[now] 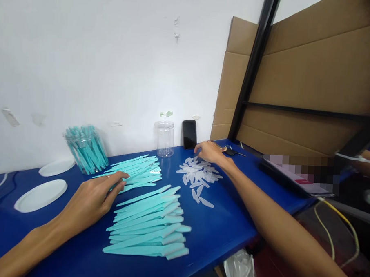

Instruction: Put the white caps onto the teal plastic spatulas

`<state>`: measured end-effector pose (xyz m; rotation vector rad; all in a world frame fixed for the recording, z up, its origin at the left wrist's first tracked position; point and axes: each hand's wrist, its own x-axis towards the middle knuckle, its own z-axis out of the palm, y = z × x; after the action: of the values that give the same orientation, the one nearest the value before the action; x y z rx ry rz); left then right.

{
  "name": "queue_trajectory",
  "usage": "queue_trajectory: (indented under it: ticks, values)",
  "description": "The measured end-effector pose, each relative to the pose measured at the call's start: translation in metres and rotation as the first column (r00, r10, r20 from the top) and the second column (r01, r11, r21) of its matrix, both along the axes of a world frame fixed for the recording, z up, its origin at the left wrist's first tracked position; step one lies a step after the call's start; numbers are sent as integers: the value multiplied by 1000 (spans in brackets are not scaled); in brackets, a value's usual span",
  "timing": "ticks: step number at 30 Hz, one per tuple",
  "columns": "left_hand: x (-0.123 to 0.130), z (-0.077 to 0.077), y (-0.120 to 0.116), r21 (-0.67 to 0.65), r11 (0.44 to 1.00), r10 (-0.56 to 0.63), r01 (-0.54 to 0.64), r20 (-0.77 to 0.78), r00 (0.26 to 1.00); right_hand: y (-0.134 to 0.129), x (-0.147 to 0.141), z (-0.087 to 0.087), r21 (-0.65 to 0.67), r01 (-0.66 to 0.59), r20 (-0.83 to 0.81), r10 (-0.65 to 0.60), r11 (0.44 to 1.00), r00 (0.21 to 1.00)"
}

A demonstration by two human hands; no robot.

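My left hand [98, 192] pinches a teal eyebrow razor [140, 173] between thumb and fingers, over the far row of similar razors [140, 184]. A second row of teal razors [150, 227] lies nearer to me, some with pale covers at their right ends. At the back edge of a heap of small translucent blade caps [198, 171] is my right hand [209, 151], its fingers curled down. What its fingertips hold, if anything, is hidden. An uncovered clear plastic jar [165, 139] stands between the hands, by the wall.
A clear jar packed with teal razors [88, 150] stands at the back left, near two white lids [41, 195]. A phone [189, 134] leans on the wall; keys [232, 151] lie right of it. Cardboard [310, 74] and a black metal frame [252, 64] border the blue table [217, 234].
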<state>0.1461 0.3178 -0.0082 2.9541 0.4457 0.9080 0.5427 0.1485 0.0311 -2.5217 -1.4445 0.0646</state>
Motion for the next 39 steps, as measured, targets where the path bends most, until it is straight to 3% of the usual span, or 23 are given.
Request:
queue_trajectory:
  ticks: [12, 16, 20, 27, 34, 39]
  values:
    - [-1, -7, 6, 44, 999, -13, 12, 24, 1000, 7, 8, -7, -47, -42, -157, 35, 998, 987]
    - [2, 3, -4, 44, 999, 18, -19, 15, 1000, 7, 4, -1, 48, -6, -239, 17, 999, 971]
    - [3, 13, -15, 63, 996, 71, -69, -32, 997, 7, -11, 8, 216, -4, -380, 88, 976, 921]
    - [3, 13, -18, 69, 997, 41, -38, -44, 998, 16, -46, 0, 351, 6, -620, 228, 936, 751]
    - [4, 6, -13, 88, 996, -20, 18, 22, 1000, 20, -92, -3, 454, 23, -808, 401, 891, 432]
    - [4, 5, -14, 92, 995, -29, 26, 36, 999, 14, -112, -2, 456, 9, -855, 435, 890, 283]
